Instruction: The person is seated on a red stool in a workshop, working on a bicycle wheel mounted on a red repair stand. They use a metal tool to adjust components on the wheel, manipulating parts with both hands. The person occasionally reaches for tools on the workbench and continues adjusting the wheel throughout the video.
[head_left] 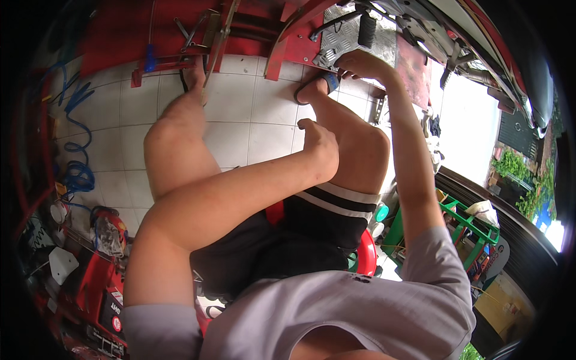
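My right hand (362, 65) reaches forward over the edge of a silver checker plate (345, 43) on a red motorcycle lift (252, 36). Its fingers are bent downward, and anything in them is too small to make out. Small metal parts (326, 59) lie on the plate just left of these fingers. My left hand (322, 150) is above my right knee, its fingers curled with one digit poking forward. Its palm is turned away, so whatever it may hold is hidden. A motorcycle's black footrest (367, 30) is beyond my right hand.
Wrenches (187, 33) and a blue-handled screwdriver (150, 60) are at the lift's left part. A coiled blue air hose (78, 174) lies on the white tiles at left. A green rack (459, 219) with bottles stands at right, near a red stool (367, 252).
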`<state>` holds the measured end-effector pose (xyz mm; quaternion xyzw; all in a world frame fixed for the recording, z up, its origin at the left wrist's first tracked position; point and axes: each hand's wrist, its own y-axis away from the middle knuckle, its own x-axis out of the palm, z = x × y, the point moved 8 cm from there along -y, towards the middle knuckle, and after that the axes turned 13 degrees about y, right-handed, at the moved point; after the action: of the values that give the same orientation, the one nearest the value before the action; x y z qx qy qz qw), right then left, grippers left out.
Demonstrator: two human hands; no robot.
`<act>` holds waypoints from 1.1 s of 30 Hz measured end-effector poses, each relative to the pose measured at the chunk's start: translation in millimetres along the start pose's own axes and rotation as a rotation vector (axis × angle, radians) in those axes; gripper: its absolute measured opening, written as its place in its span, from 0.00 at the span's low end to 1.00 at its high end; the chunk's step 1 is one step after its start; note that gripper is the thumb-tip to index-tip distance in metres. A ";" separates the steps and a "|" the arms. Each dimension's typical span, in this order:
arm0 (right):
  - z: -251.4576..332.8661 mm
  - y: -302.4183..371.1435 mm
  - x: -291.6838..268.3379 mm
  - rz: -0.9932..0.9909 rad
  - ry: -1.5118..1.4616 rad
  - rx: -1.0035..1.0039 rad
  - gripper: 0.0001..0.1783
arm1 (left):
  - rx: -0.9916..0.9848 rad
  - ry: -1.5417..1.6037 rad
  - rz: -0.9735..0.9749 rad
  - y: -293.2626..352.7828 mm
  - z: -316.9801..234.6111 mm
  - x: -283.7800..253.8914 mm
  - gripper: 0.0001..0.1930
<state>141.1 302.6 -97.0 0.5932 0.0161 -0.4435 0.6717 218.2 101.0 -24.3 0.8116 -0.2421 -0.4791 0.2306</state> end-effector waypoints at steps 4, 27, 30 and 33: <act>-59.5 -50.4 83.5 0.215 -0.103 0.004 0.17 | 0.024 0.005 0.055 -7.6 -2.5 -2.6 0.23; -174.8 -104.6 73.4 -0.455 0.060 0.877 0.24 | 0.035 -0.068 0.206 5.5 4.1 -5.1 0.33; -187.7 -100.3 73.9 -0.483 0.068 0.876 0.25 | 0.038 -0.079 0.198 -0.3 -0.4 -1.3 0.34; -167.3 -103.8 70.6 -0.555 0.036 0.921 0.24 | 0.028 -0.088 0.223 -2.7 0.8 0.8 0.34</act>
<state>204.5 407.7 -266.3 0.8076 -0.0124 -0.5550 0.1991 218.3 102.5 -26.8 0.7610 -0.3477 -0.4821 0.2601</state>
